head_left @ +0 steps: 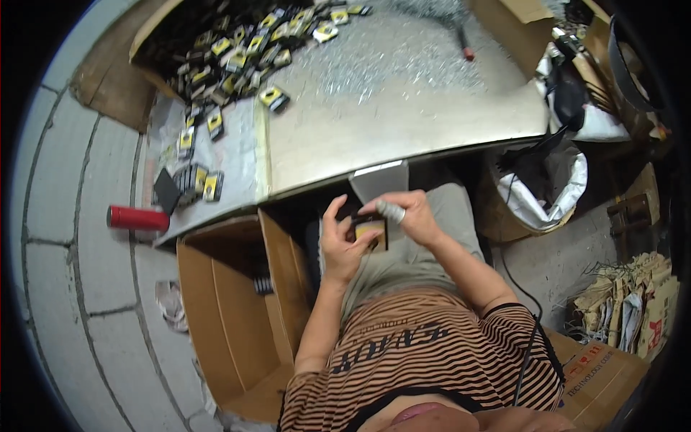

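Observation:
Above my lap, my left hand (340,248) grips a small flat black-and-yellow package (371,232), its thumb lying across the front. My right hand (417,219) is closed at the package's upper edge, with a grey wrap around one finger. Whether a small part sits between those fingertips is too blurred to tell. Just beyond my hands, a light grey panel (381,180) juts out at the table's front edge. Similar yellow-and-black packages (245,61) lie heaped at the table's far left.
Many small shiny metal pieces (389,68) are spread over the table (317,144), with a red-tipped tool (466,50) among them. An open cardboard box (230,317) stands at my left. A red cylinder (137,218) lies at the left corner. A white-lined bin (572,183) is at right.

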{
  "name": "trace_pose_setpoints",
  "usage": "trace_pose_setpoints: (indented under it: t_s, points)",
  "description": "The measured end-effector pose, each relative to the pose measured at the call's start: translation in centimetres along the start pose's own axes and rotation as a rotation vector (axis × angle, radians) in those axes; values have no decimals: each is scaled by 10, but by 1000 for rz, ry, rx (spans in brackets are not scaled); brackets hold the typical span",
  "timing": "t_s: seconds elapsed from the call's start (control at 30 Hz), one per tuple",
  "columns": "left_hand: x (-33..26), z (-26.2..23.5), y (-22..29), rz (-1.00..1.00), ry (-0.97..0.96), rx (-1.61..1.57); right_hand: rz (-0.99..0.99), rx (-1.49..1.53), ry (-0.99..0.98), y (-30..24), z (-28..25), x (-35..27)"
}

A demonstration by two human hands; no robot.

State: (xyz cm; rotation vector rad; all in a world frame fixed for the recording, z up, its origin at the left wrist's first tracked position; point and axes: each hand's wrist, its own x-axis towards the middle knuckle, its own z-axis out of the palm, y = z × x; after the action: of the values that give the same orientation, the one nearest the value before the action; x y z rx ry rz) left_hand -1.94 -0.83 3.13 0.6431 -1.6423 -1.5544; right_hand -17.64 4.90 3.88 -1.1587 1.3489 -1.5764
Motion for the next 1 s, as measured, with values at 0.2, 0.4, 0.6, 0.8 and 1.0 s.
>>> trace_pose_setpoints:
  t_s: [0.2, 0.4, 0.6, 0.8, 1.0]
  points:
    - [-1, -13, 2, -54, 0, 148, 21, -97, -101, -3, 6, -4]
    - [16, -17, 0, -75, -35, 147, 160, -143, -221, -8, -13, 17]
    - [25, -33, -8, -119, 55, -111, 134, -47, -234, -6, 13, 23]
    - [57, -22, -17, -159, 162, -143, 57, -256, -117, 6, 22, 68]
    - [117, -92, 34, -44, 9, 624, 17, -86, 102, -13, -33, 98]
